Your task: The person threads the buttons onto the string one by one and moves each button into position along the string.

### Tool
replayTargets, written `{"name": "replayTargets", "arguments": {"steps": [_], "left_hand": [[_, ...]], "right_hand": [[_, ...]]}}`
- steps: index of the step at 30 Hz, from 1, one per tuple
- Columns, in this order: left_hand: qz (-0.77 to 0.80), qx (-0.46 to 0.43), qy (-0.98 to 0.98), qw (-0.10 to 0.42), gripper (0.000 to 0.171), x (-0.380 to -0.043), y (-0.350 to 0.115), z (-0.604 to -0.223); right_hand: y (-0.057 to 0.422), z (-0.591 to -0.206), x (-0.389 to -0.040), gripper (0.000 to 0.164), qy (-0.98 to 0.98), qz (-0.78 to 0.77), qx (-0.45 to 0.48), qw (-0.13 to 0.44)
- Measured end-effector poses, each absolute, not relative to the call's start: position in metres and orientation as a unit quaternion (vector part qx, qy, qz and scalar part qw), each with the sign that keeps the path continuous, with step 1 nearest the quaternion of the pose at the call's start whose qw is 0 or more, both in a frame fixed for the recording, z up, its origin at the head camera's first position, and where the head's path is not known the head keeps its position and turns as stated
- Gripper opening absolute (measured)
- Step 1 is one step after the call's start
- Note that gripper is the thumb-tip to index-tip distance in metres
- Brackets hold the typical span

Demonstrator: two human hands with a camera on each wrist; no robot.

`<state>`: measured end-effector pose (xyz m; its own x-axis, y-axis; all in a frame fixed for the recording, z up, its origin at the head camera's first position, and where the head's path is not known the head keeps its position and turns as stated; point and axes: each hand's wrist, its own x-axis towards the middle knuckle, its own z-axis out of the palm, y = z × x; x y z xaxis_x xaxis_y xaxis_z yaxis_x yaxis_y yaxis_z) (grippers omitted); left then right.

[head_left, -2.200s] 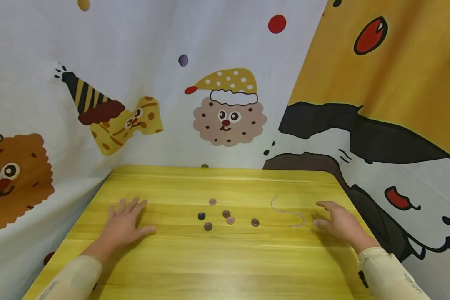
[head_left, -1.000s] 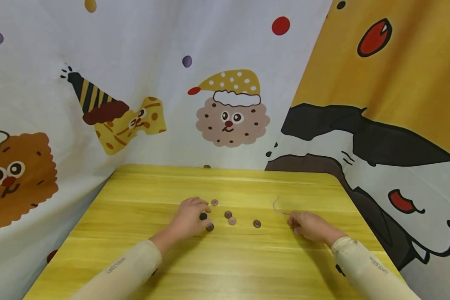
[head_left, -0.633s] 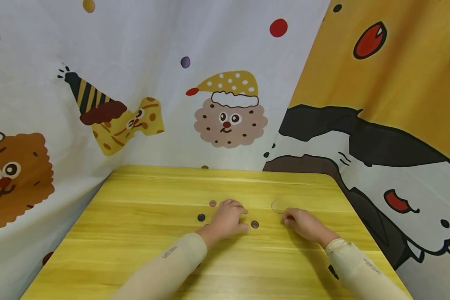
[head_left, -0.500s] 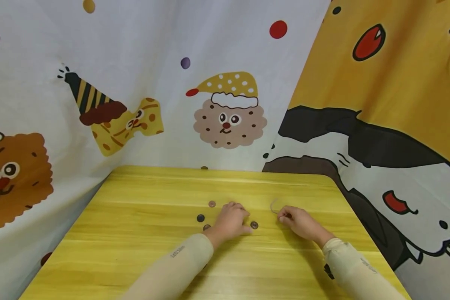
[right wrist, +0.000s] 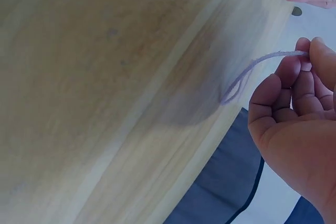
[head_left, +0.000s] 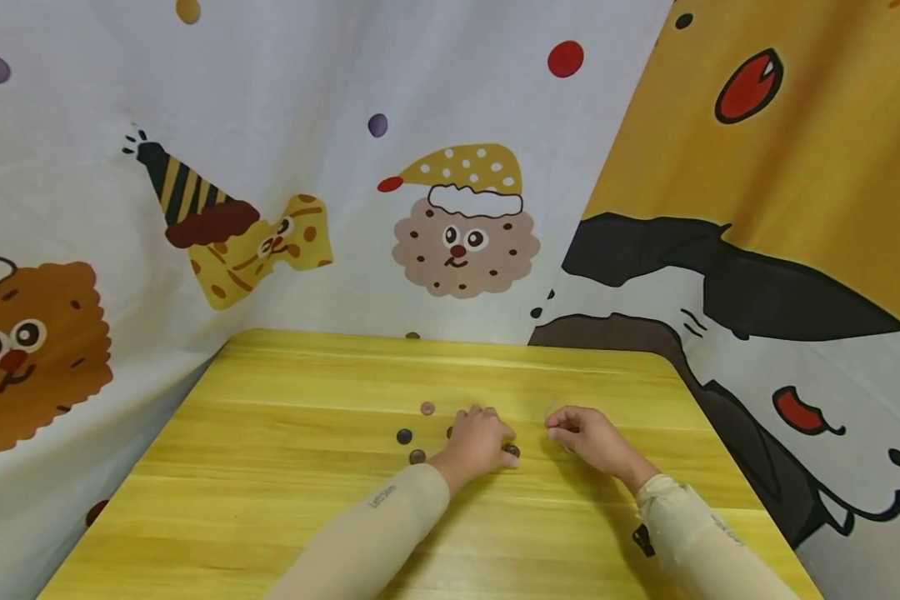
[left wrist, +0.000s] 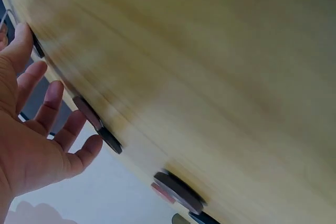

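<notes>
My right hand pinches one end of a thin pale-lilac string between thumb and fingertips. The rest of the string droops in a loop to the wooden table. My left hand is low over the table, its fingers bent loosely and apart. Its thumb and forefinger lie right at a dark brown button. In the left wrist view that dark button shows beside the thumb tip. Two buttons close together, one reddish-brown button and one dark button, lie near the other fingertips.
Left of my left hand lie a pinkish button, a black button and a brown button. Another button is partly covered by the hand. A printed cartoon cloth hangs behind the table.
My left hand has come from the table's left side across the buttons to the rightmost one. My right hand has picked up the string's end and shifted left with it.
</notes>
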<state>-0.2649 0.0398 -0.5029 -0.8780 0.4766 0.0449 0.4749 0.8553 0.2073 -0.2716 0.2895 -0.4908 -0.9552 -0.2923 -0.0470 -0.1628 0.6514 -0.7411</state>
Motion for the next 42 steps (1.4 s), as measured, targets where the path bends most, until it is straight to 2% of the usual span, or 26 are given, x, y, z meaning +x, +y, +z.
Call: {"name": "replayTargets", "arguments": {"steps": [8,19,24,29,34,36,42], "left_hand": [[0.156,0.231,0.960,0.006,0.028,-0.262,0.044,-0.502],[0.163,0.232,0.959,-0.010,0.032,-0.260,0.045,-0.500],[0.256,0.226,0.940,0.009,0.019,-0.261,0.033,-0.498],[0.425,0.153,0.891,0.035,0.006,-0.266,0.006,-0.483],[0.558,0.097,0.824,0.008,0.005,-0.271,-0.025,-0.461],[0.590,0.087,0.803,0.000,0.010,-0.272,-0.032,-0.455],[0.627,0.041,0.778,0.011,0.017,-0.269,-0.037,-0.445]], "right_hand": [[0.288,-0.490,-0.270,0.023,0.901,-0.411,-0.108,0.087],[0.289,-0.487,-0.269,0.025,0.891,-0.438,-0.083,0.081],[0.284,-0.484,-0.268,0.026,0.887,-0.449,-0.073,0.083],[0.270,-0.477,-0.269,0.027,0.888,-0.451,-0.063,0.071],[0.242,-0.454,-0.273,0.025,0.876,-0.477,-0.064,0.030],[0.231,-0.445,-0.276,0.027,0.869,-0.489,-0.073,0.011],[0.208,-0.438,-0.274,0.027,0.854,-0.511,-0.093,-0.021]]}}
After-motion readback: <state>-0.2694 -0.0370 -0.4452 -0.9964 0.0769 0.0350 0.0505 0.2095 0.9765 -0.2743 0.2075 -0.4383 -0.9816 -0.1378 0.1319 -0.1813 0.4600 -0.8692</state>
